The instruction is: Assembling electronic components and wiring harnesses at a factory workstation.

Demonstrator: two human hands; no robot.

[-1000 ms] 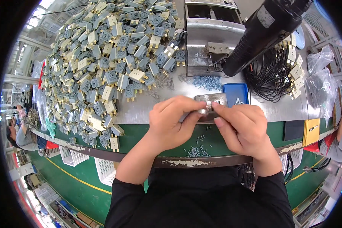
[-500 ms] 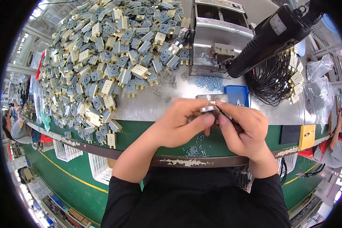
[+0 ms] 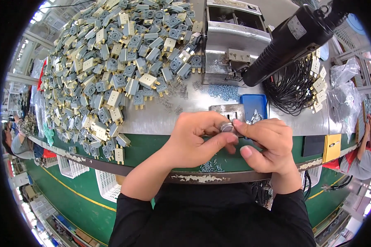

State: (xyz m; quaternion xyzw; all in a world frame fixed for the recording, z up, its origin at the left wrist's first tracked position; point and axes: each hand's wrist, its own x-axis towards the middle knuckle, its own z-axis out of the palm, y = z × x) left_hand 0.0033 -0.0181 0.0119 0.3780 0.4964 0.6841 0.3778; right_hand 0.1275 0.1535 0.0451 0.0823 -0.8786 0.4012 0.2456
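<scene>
My left hand (image 3: 196,140) and my right hand (image 3: 264,142) meet over the front edge of the metal bench (image 3: 165,117). Between their fingertips they pinch a small round grey metal part (image 3: 226,126). Both thumbs press toward it. Just behind the hands lies a small grey metal fixture plate (image 3: 228,111). A blue tray (image 3: 253,108) with small metal bits sits right beside it. A large heap of grey and cream plastic plug parts (image 3: 119,61) covers the bench to the left.
A black powered screwdriver (image 3: 290,41) hangs over the right side. Behind it stands a grey metal machine (image 3: 231,45). Black cables with cream plugs (image 3: 301,84) lie at the right. Loose screws (image 3: 222,91) and springs are scattered mid-bench. Other people sit at both far edges.
Both hands have stayed together on the small part, shifting slightly as the fingers work it. The view has moved a little.
</scene>
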